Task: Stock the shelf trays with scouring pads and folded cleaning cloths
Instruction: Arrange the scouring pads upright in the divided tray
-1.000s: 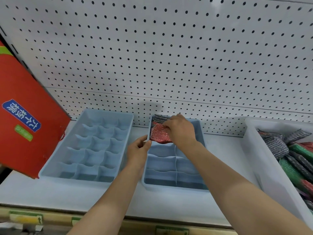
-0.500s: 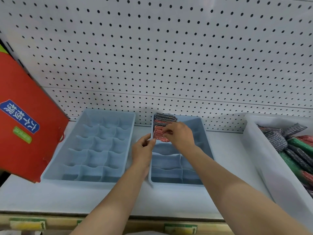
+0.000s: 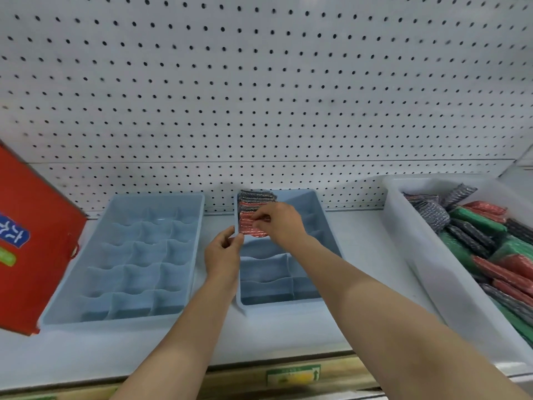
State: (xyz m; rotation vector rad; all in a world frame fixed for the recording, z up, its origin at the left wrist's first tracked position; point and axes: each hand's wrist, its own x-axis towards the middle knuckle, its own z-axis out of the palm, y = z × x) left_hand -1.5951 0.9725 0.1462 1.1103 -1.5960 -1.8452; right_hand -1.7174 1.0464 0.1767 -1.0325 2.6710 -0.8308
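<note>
Two pale blue divided trays lie on the white shelf. The right tray [image 3: 326, 226] holds several red and grey scouring pads stacked in its far left compartments. My right hand [image 3: 281, 223] pinches the top edge of the nearest red scouring pad [image 3: 248, 225] standing in that tray. My left hand [image 3: 223, 254] grips the right tray's left rim between thumb and fingers. The left tray [image 3: 121, 255] has nothing in its compartments.
A white bin [image 3: 432, 255] at the right is piled with red, green and grey scouring pads [image 3: 490, 243]. A red carton [image 3: 31, 241] leans at the left edge. White pegboard [image 3: 259, 96] backs the shelf, and price labels run along its front edge.
My right hand has pushed the red pad down into the right tray's far left compartment. My left hand has stayed on the tray rim. The view has shifted slightly.
</note>
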